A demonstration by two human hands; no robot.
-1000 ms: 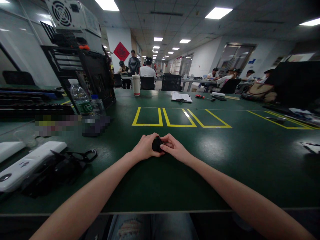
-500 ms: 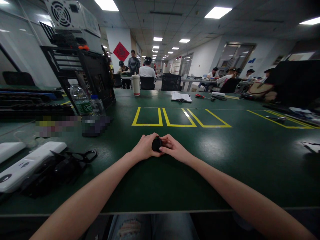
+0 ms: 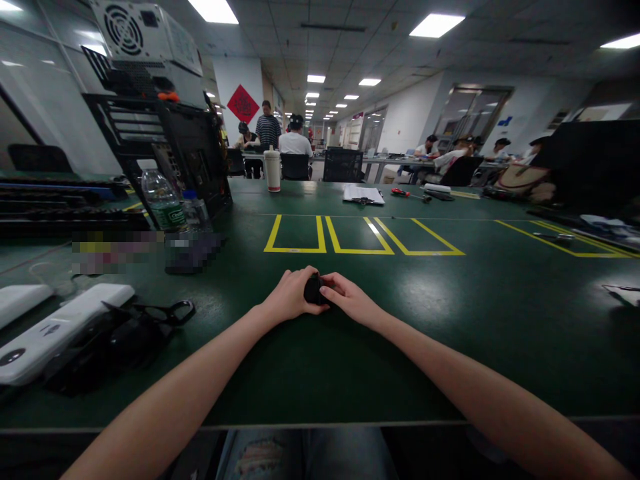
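Observation:
Between my hands, close above or on the green table [image 3: 280,373], is a small black round object [image 3: 313,290]; its exact kind cannot be made out. My left hand [image 3: 290,293] wraps round it from the left, thumb low and fingers over the top. From the right, my right hand [image 3: 351,300] pinches its side, with the thumb against the black surface and the fingers behind. The fingers partly cover the object, so its far side is hidden.
Yellow tape outlines [image 3: 358,251] lie beyond my hands. To the left are a white power strip-like device [image 3: 70,327], black glasses [image 3: 175,311], a water bottle [image 3: 163,200] and a computer case [image 3: 195,157]. Farther back stand a cup [image 3: 272,170], clipboard [image 3: 363,194] and screwdriver [image 3: 403,193].
My right hand's fingers have shifted slightly on the black round object, its thumb now a little higher. The left hand keeps the same hold.

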